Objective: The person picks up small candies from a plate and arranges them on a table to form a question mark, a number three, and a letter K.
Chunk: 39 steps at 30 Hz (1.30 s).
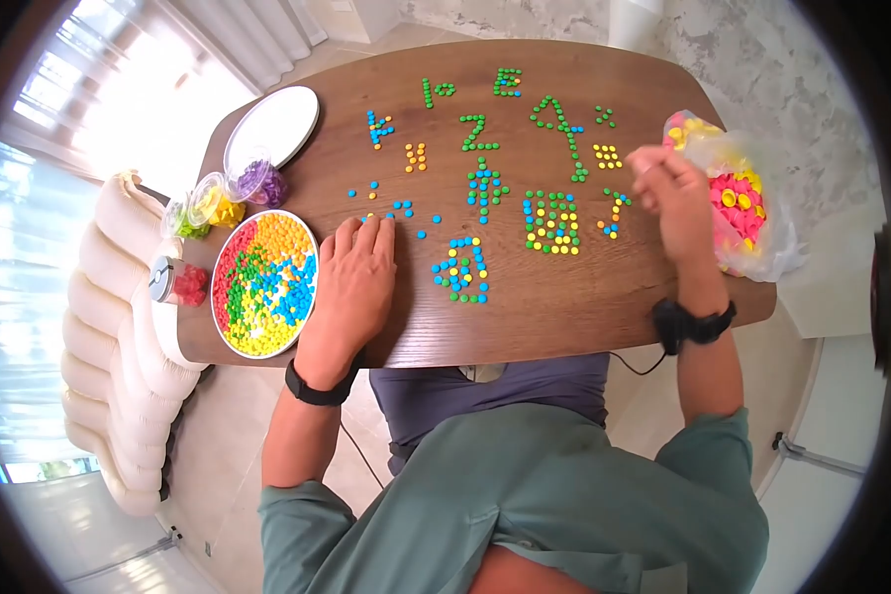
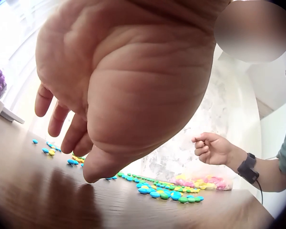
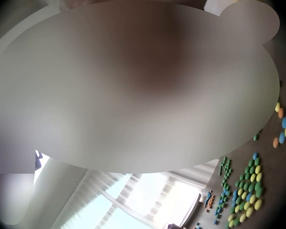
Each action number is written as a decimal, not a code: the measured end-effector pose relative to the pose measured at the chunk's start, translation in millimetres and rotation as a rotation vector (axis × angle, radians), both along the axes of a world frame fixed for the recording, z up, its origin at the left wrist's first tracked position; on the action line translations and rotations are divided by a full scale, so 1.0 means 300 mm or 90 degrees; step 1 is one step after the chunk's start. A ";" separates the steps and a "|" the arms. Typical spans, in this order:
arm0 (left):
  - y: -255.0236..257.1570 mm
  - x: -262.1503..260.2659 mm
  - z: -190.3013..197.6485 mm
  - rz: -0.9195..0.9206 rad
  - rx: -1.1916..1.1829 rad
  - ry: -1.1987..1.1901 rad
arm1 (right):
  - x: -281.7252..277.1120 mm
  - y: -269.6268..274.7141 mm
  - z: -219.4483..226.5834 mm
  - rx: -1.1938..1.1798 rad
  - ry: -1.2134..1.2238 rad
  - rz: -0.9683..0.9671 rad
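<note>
My left hand (image 1: 354,282) reaches over the left part of the table, palm down, fingers only slightly bent. Its fingertips lie right at a few blue and orange button-shaped candies (image 1: 402,209). In the left wrist view the palm (image 2: 148,86) fills the top, with the thumb tip close over the wood. My right hand (image 1: 675,193) is raised above the table's right side, its fingers curled in toward the thumb; no object shows in it. Below and left of it is a music-note shape of candies (image 1: 616,213). A blurred patch hides most of the right wrist view.
A round tray (image 1: 314,302) of colour-sorted candies stands at the left, beside an empty white plate (image 1: 300,129) and tubs of purple (image 1: 267,186), yellow and red pieces. Candy patterns, including a green-and-yellow square (image 1: 551,223), spread across the table (image 1: 525,332). A plastic bag (image 1: 747,208) lies right.
</note>
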<state>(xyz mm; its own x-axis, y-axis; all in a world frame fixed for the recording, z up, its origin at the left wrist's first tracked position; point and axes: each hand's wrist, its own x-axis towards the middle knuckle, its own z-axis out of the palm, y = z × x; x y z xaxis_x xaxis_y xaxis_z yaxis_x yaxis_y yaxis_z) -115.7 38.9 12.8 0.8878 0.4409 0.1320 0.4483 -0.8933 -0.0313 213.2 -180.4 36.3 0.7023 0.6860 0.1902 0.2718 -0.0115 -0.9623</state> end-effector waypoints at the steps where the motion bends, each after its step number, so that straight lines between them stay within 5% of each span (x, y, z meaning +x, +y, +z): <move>1: -0.001 0.001 -0.001 0.010 0.003 -0.005 | 0.059 -0.004 0.007 0.003 0.052 -0.040; 7: 0.005 0.018 0.003 0.024 -0.018 0.004 | 0.343 0.024 -0.031 0.292 0.292 0.135; 16: 0.023 0.045 0.017 0.033 -0.041 0.035 | 0.418 0.038 -0.122 0.382 0.467 0.334; 39: 0.025 0.064 0.003 0.042 -0.058 0.037 | 0.451 0.030 -0.186 0.457 0.574 0.341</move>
